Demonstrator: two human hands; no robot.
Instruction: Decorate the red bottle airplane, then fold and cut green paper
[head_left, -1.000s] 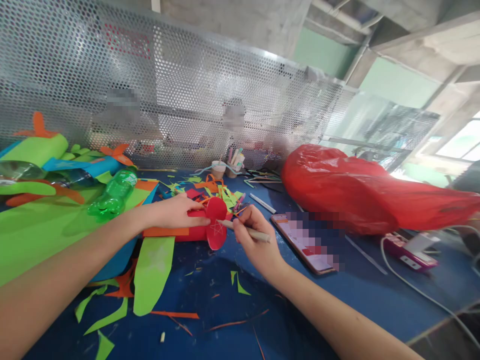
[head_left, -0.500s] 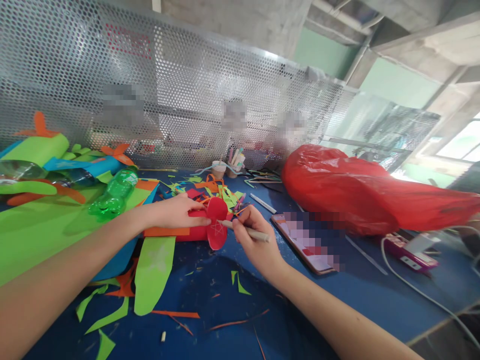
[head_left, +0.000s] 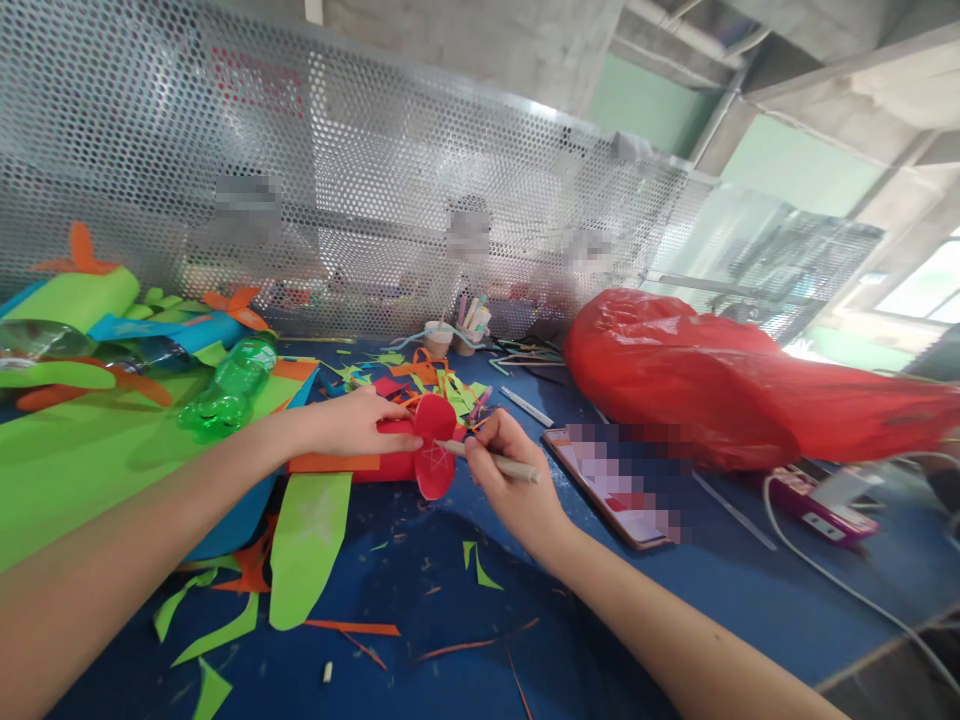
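A red paper-covered body (head_left: 394, 467) with a red two-lobed propeller (head_left: 435, 472) at its right end lies on the blue table. The lower lobe bears a pale star outline. My left hand (head_left: 364, 422) presses on the red body, its fingers reaching the propeller's edge. My right hand (head_left: 517, 480) is closed around a light pen (head_left: 514, 468), whose tip touches the propeller near its middle. A green paper wing (head_left: 311, 550) with a pale star sticks out below the body, beside an orange strip (head_left: 334, 463).
Right of my right hand lies a phone (head_left: 611, 490), with a red plastic bag (head_left: 705, 380) and a power strip (head_left: 825, 508) beyond. A green bottle (head_left: 229, 390) and paper models are at left. Paper scraps (head_left: 450, 385) and pen cups (head_left: 439, 338) sit behind.
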